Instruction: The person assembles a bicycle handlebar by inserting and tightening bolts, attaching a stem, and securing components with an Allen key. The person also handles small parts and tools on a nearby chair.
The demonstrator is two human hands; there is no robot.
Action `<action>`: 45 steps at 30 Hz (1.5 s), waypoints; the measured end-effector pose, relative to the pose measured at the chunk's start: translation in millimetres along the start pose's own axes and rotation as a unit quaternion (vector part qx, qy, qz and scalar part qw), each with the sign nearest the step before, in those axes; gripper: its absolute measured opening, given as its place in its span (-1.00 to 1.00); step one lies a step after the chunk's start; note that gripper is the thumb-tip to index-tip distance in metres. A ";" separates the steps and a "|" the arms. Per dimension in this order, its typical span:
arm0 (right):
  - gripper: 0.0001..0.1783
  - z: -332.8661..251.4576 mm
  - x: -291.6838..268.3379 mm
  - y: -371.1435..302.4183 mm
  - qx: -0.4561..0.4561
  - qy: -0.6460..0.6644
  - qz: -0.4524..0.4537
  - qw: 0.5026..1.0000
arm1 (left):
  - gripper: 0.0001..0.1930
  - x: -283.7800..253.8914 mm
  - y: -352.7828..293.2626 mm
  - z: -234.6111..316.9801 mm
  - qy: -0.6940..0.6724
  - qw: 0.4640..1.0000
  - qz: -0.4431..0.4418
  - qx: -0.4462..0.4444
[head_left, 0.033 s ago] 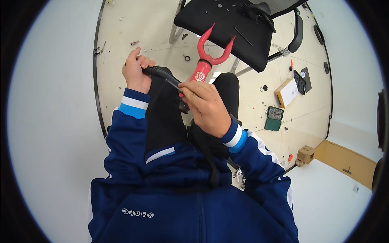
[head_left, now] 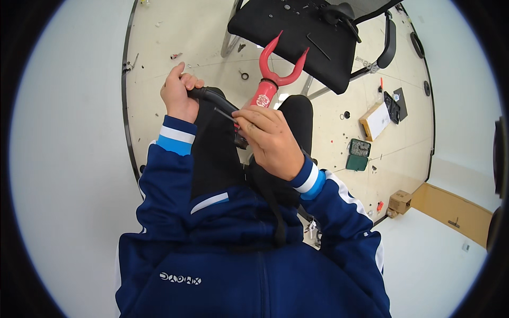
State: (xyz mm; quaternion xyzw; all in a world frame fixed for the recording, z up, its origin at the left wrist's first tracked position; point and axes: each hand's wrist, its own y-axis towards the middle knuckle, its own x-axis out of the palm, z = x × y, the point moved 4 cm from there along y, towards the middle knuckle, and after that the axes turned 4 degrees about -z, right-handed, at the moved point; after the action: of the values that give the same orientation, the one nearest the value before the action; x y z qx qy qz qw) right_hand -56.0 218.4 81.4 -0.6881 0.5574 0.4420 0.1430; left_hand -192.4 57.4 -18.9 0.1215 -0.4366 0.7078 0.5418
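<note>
A black handlebar [head_left: 216, 98] lies across my left thigh, and my left hand [head_left: 180, 94] is closed round the grip at its far left end. Below the bar's other end is a red bike frame tube [head_left: 263, 97] with a two-pronged red fork [head_left: 282, 79] pointing away from me. Pinched in my right hand [head_left: 270, 139] is a thin grey metal rod [head_left: 225, 114], its free end pointing left over the handlebar. My right fingers hide the rod's other end and the joint of bar and tube.
Ahead stands a black chair [head_left: 286, 24] bearing a hex key [head_left: 318, 46], a bike saddle [head_left: 337, 14] and small parts. On the floor at right lie a green case [head_left: 357, 162] of small parts, a white-topped box [head_left: 377, 121] and a black tool case [head_left: 392, 107]. Cardboard boxes [head_left: 400, 202] sit further right.
The rod in my right hand has tilted slightly, its free end moving a little left and nearer to me. My left hand stays on the grip, almost unmoved.
</note>
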 end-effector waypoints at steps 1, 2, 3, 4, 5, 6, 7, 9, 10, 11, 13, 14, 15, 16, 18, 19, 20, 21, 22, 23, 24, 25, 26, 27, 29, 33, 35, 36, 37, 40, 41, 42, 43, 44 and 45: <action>-0.73 -2.8 -2.0 -2.0 -0.016 -0.022 -0.005 1.000 | -0.73 -2.5 1.3 -2.6 -0.005 1.000 0.004 0.000; -0.74 -5.7 -3.3 -4.5 -0.033 -0.027 -0.024 0.999 | -0.73 0.5 -0.7 -1.9 0.004 1.000 0.004 0.009; -0.75 -8.8 -5.0 -7.1 -0.051 -0.032 -0.044 0.997 | -0.74 6.6 -4.2 -0.1 0.012 1.000 0.005 0.017; -0.75 -11.9 -5.6 -10.7 -0.068 -0.037 -0.064 0.995 | -0.74 9.7 -6.3 0.5 0.020 0.999 0.005 0.026; -0.75 -14.3 -3.8 -15.2 -0.079 -0.050 -0.086 0.992 | -0.75 9.4 -4.9 0.5 0.018 0.999 0.011 0.025; -0.75 -17.2 -5.9 -20.3 -0.080 -0.052 -0.103 0.990 | -0.75 9.0 -2.0 0.1 0.016 0.999 0.016 0.024; -0.74 -20.1 -10.5 -26.9 -0.079 -0.054 -0.120 0.988 | -0.76 7.9 0.1 -0.5 0.014 0.999 0.022 0.023; -0.70 -23.2 -19.3 -41.5 -0.076 -0.069 -0.146 0.984 | -0.76 -0.2 4.1 -2.7 -0.002 0.999 0.030 0.016; -0.68 -23.6 -25.7 -48.7 -0.063 -0.071 -0.163 0.982 | -0.77 -2.1 6.8 -4.5 -0.008 0.999 0.032 0.011; -0.69 -22.8 -34.9 -54.7 -0.038 -0.060 -0.172 0.983 | -0.76 -1.0 6.0 -4.2 -0.007 0.999 0.029 0.014; -0.70 -14.1 -50.3 -69.7 0.006 -0.069 -0.183 0.981 | -0.76 1.8 4.0 -3.9 -0.005 1.000 0.022 0.015; -0.72 -4.7 -55.7 -76.4 0.022 -0.093 -0.173 0.980 | -0.76 0.4 5.0 -5.0 -0.014 1.000 0.016 0.011; -0.72 12.9 -56.8 -85.8 0.022 -0.121 -0.145 0.982 | -0.76 -1.9 8.2 -5.5 -0.021 1.000 0.008 0.006; -0.71 31.1 -57.3 -92.1 0.021 -0.149 -0.117 0.982 | -0.76 -4.4 10.4 -6.0 -0.029 1.000 0.001 0.001; -0.65 58.3 -66.7 -87.7 0.094 -0.129 -0.067 0.985 | -0.77 -8.5 12.8 -6.3 -0.028 1.000 0.000 -0.004; -0.62 61.4 -69.9 -80.1 0.107 -0.134 -0.053 0.984 | -0.77 -7.5 13.6 -6.3 -0.027 1.000 -0.001 -0.008; -0.60 62.9 -70.7 -69.9 0.117 -0.137 -0.040 0.983 | -0.77 -7.1 13.2 -5.5 -0.027 1.000 -0.002 -0.006; -0.62 66.6 -67.1 -61.0 0.116 -0.123 -0.052 0.984 | -0.77 -6.5 11.8 -5.0 -0.027 1.000 -0.001 -0.004; -0.64 63.7 -61.8 -50.9 0.111 -0.088 -0.040 0.989 | -0.77 -5.7 10.0 -4.4 -0.028 1.000 0.000 -0.001; -0.65 57.5 -54.7 -38.0 0.108 -0.056 -0.028 0.992 | -0.74 -1.9 7.7 -4.1 -0.018 1.000 0.006 -0.004; -0.64 52.8 -46.4 -26.5 0.103 -0.023 -0.016 0.994 | -0.71 3.4 4.3 -3.1 -0.009 1.000 0.013 -0.005; -0.62 51.6 -38.0 -17.8 0.115 0.002 -0.001 0.993 | -0.67 6.3 2.1 -2.4 0.000 1.000 0.020 -0.005; -0.59 50.4 -29.4 -10.7 0.126 0.029 0.014 0.992 | -0.67 6.1 1.8 -2.4 0.001 1.000 0.022 -0.006; -0.62 42.0 -26.1 -4.6 0.116 0.012 0.033 0.993 | -0.68 4.8 1.9 -2.6 -0.001 1.000 0.026 -0.005; -0.67 34.3 -15.5 -3.1 0.098 0.022 0.045 0.994 | -0.70 -0.1 4.0 -3.1 -0.007 1.000 0.028 -0.001; -0.77 22.7 -8.6 -5.7 0.051 0.038 0.004 0.998 | -0.75 0.6 2.6 -2.5 0.002 1.000 0.025 0.013; -0.76 11.1 -10.9 -0.9 0.033 0.026 -0.017 0.999 | -0.74 4.4 0.8 -2.6 0.010 1.000 0.025 0.016; -0.75 7.7 -11.9 -0.5 0.020 0.017 -0.030 0.999 | -0.74 5.7 1.2 -3.0 0.010 1.000 0.025 0.017; -0.74 5.1 -12.6 -0.5 0.007 0.007 -0.043 0.999 | -0.75 6.9 1.5 -3.5 0.009 1.000 0.025 0.017; -0.73 -4.4 -10.0 -2.6 -0.022 -0.019 -0.088 0.996 | -0.75 6.8 1.9 -4.3 0.003 0.999 0.034 0.020; -0.74 -7.5 -8.1 -4.6 -0.041 -0.033 -0.104 0.993 | -0.75 6.6 2.4 -4.4 0.003 0.999 0.036 0.020; -0.74 -10.8 -6.2 -7.3 -0.059 -0.048 -0.120 0.990 | -0.75 6.1 3.4 -4.5 0.002 0.999 0.038 0.020; -0.75 -14.0 -5.6 -10.8 -0.064 -0.037 -0.125 0.989 | -0.75 5.5 4.6 -4.7 0.002 0.999 0.040 0.020; -0.75 -17.3 -6.2 -14.8 -0.066 -0.039 -0.142 0.987 | -0.75 1.9 7.8 -4.8 -0.002 0.999 0.045 0.020; -0.75 -20.4 -9.9 -20.0 -0.067 -0.042 -0.159 0.984 | -0.75 -3.0 11.8 -5.4 -0.005 0.999 0.050 0.021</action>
State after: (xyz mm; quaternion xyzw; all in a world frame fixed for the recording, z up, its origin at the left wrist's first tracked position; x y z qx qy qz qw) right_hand -28.8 217.4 94.7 -0.7570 0.4035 0.4784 0.1880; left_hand -200.0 59.1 -29.8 0.1144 -0.4304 0.7421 0.5009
